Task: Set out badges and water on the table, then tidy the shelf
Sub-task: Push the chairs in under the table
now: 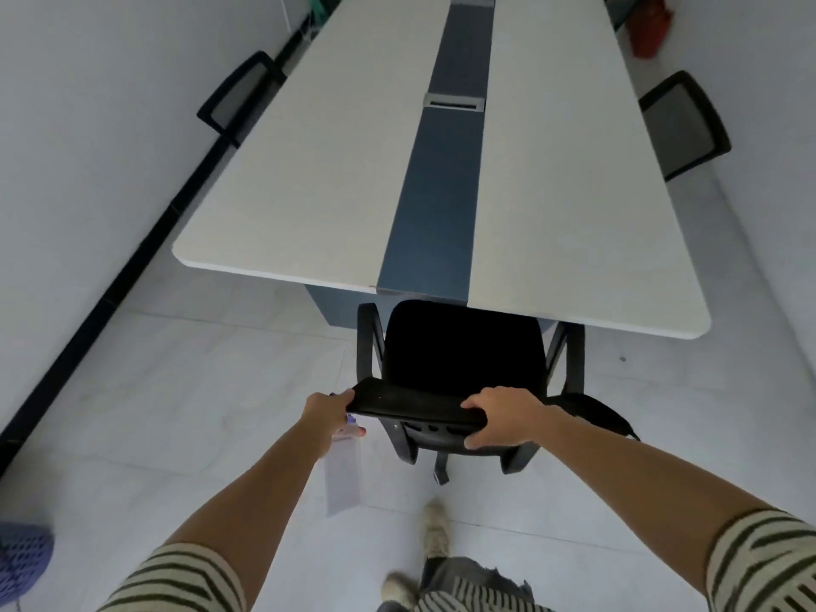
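Both hands are curled over the top edge of the chair [410, 401]. The right hand [499, 417] wraps it fully, while the left hand [329, 413] hooks the corner with its thumb and its lower fingers also pinch a badge [342, 479], which dangles long side down just beside the chair back. The table [309, 192] is straight ahead past the seat, so I'd guess the left hand carries the badge forward onto it.

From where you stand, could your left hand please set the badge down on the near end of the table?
Probably not yet. The left hand grips the chair back along with the badge, arm nearly straight, and the chair stands between you and the table.
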The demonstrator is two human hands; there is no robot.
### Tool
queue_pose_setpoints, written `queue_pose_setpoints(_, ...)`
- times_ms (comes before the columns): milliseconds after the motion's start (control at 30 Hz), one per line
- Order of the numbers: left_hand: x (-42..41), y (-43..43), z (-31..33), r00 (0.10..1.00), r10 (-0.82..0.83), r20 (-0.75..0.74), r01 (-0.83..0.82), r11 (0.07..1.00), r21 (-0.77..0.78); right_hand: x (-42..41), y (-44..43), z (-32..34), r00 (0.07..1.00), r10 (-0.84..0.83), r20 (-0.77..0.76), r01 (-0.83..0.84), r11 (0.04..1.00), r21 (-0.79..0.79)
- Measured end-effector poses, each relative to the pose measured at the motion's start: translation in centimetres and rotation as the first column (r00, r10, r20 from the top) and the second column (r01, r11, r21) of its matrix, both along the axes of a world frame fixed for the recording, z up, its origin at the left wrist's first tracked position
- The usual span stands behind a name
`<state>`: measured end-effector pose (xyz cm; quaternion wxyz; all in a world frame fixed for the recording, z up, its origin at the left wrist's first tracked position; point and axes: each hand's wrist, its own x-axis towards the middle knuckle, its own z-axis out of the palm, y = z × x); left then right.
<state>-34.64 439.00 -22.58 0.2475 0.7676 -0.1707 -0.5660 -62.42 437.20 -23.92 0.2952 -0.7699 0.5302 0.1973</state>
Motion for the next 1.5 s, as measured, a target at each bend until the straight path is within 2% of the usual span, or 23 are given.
queue_pose_setpoints(100,4.2,-2.0,1.1,1.000,-0.031,0.001,0.031,0.997,-0.071,3.8,-2.6,2.0,0.997,0.074,0.031,-0.077,0.990,0.119)
queue_pose_setpoints(200,10.1,-3.7,3.1,0.994,0.106,0.028,-0.102,0.987,-0.127,10.0,-5.2,4.0,0.989,0.119,0.083,-0.132,0.976,0.174)
queue_pose_setpoints(300,16.3,-4.0,4.9,0.985,0.172,0.015,-0.167,0.972,-0.168,17.6,-8.8,5.1,0.970,0.184,0.157,-0.203,0.972,0.116)
queue_pose_setpoints(433,24.1,-3.9,6.0,0.959,0.281,0.019,-0.276,0.951,-0.142,27.0,-12.5,5.8,0.942,0.265,0.207,-0.282,0.958,0.056)
queue_pose_setpoints(733,45.8,-6.5,7.4,0.854,0.509,-0.108,-0.520,0.839,-0.156,50.1,-19.4,4.6,0.942,0.290,0.170,-0.292,0.956,-0.017)
queue_pose_setpoints(867,55.1,-9.5,9.3,0.874,0.476,-0.096,-0.485,0.851,-0.202,58.5,-22.4,5.5,0.945,0.271,0.185,-0.270,0.962,-0.029)
queue_pose_setpoints(933,56.6,-10.6,9.8,0.890,0.454,-0.042,-0.451,0.863,-0.226,59.8,-23.1,6.1,0.941,0.281,0.187,-0.279,0.960,-0.036)
queue_pose_setpoints(1067,62.1,-15.6,10.4,0.907,0.420,-0.025,-0.414,0.880,-0.234,65.1,-27.9,6.3,0.944,0.290,0.156,-0.283,0.957,-0.067)
queue_pose_setpoints(1167,65.4,-20.0,9.9,0.927,0.375,0.009,-0.363,0.901,-0.237,68.0,-31.8,5.8,0.943,0.312,0.119,-0.302,0.949,-0.093)
queue_pose_setpoints(1367,72.4,-32.9,9.9,0.972,0.233,-0.018,-0.230,0.938,-0.260,76.0,-44.0,4.1,0.939,0.336,0.069,-0.325,0.936,-0.136)
queue_pose_setpoints(1500,76.7,-40.7,11.5,0.987,0.154,0.051,-0.132,0.942,-0.309,81.0,-51.4,4.9,0.944,0.325,0.054,-0.312,0.935,-0.169)
